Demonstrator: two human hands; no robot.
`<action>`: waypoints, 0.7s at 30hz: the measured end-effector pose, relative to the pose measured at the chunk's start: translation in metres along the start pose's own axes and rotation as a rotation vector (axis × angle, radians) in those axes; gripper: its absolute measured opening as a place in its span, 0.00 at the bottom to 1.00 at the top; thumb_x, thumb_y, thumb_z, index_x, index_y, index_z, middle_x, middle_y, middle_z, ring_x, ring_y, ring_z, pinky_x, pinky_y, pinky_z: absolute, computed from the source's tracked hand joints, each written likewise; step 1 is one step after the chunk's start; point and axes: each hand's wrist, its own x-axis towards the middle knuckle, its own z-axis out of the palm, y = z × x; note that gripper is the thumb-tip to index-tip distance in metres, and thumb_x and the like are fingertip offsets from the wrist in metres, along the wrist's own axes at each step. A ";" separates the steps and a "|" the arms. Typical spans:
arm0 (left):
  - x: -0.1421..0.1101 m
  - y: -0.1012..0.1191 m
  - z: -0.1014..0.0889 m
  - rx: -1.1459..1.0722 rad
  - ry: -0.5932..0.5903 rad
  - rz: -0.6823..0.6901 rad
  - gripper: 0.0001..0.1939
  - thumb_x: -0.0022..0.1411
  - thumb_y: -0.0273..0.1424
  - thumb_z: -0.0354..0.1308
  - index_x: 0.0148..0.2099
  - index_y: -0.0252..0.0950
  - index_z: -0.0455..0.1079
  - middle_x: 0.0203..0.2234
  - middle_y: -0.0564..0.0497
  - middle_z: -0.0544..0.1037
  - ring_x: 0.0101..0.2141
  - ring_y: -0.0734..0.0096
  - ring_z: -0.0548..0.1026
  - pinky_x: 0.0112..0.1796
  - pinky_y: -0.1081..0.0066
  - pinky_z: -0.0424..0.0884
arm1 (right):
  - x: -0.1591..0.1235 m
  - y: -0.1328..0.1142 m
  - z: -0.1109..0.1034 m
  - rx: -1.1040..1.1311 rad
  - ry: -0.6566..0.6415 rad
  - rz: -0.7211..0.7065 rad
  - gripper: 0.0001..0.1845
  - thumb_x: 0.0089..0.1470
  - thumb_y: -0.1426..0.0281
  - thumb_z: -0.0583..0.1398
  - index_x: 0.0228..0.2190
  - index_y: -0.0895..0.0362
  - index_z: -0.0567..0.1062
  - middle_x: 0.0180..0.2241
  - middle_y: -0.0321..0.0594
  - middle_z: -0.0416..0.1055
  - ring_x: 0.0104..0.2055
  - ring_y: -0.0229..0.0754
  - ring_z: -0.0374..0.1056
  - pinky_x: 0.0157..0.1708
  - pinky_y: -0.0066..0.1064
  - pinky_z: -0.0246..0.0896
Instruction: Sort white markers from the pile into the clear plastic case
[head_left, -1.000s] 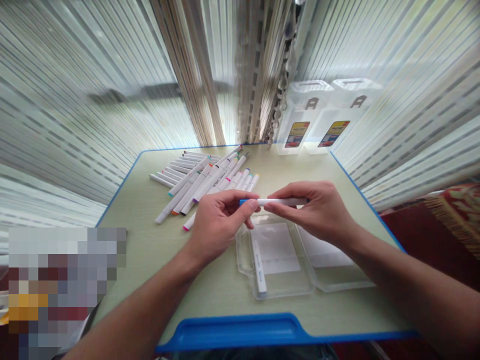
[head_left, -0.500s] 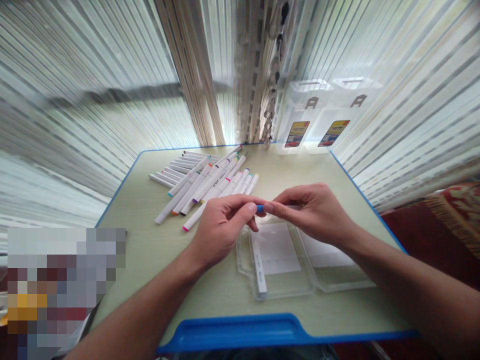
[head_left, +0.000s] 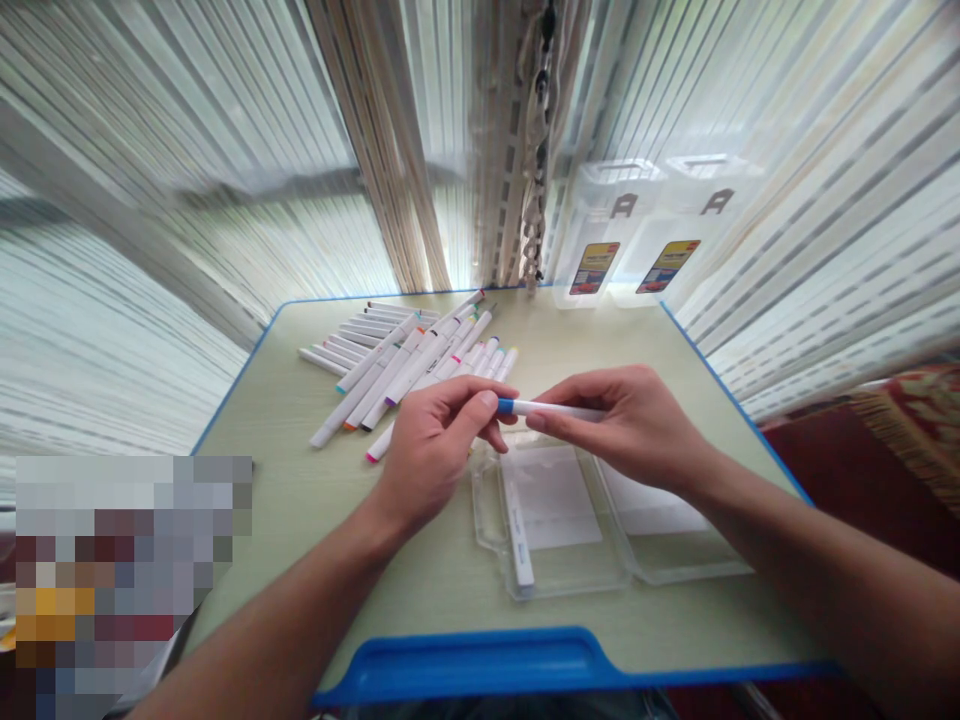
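A white marker with a blue end (head_left: 559, 409) is held nearly level above the table, between both hands. My left hand (head_left: 435, 440) is closed, its thumb and index finger at the blue end. My right hand (head_left: 637, 415) pinches the white barrel, and its fingers hide the far end. Below the hands lies an open clear plastic case (head_left: 577, 587). A single white marker (head_left: 517, 530) lies along the left side of its left half. White paper (head_left: 555, 500) shows in that half. Left of my hands is a loose pile of white markers (head_left: 412, 370) with coloured ends.
Two clear plastic cases (head_left: 600, 225) with labels stand upright at the back right. The pale green table (head_left: 285, 520) has a blue rim and a blue front ledge (head_left: 480, 655). String curtains (head_left: 225, 120) hang around the back and sides. At the lower left, an area is pixelated.
The hands have drawn slightly apart, the left hand shifting left. More of the marker's white barrel and its blue end now shows between them.
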 end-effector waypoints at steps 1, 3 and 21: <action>0.000 -0.001 0.000 -0.016 0.002 -0.001 0.10 0.67 0.32 0.58 0.42 0.33 0.78 0.23 0.51 0.79 0.25 0.71 0.77 0.31 0.72 0.72 | 0.000 0.000 0.000 0.021 -0.005 0.008 0.17 0.53 0.56 0.68 0.34 0.58 0.86 0.28 0.42 0.81 0.27 0.40 0.70 0.24 0.28 0.58; 0.000 -0.002 0.000 -0.043 0.009 -0.003 0.09 0.67 0.32 0.58 0.41 0.33 0.78 0.24 0.51 0.79 0.25 0.71 0.77 0.31 0.72 0.73 | 0.000 0.000 0.000 0.066 -0.013 0.029 0.18 0.54 0.56 0.68 0.35 0.58 0.86 0.26 0.41 0.80 0.26 0.40 0.69 0.24 0.28 0.58; 0.007 0.003 0.002 -0.260 0.164 -0.071 0.08 0.59 0.30 0.61 0.36 0.30 0.77 0.22 0.52 0.76 0.21 0.75 0.73 0.24 0.74 0.73 | 0.002 -0.002 -0.003 0.154 0.009 0.058 0.14 0.52 0.58 0.69 0.36 0.55 0.87 0.26 0.41 0.80 0.26 0.40 0.70 0.24 0.29 0.60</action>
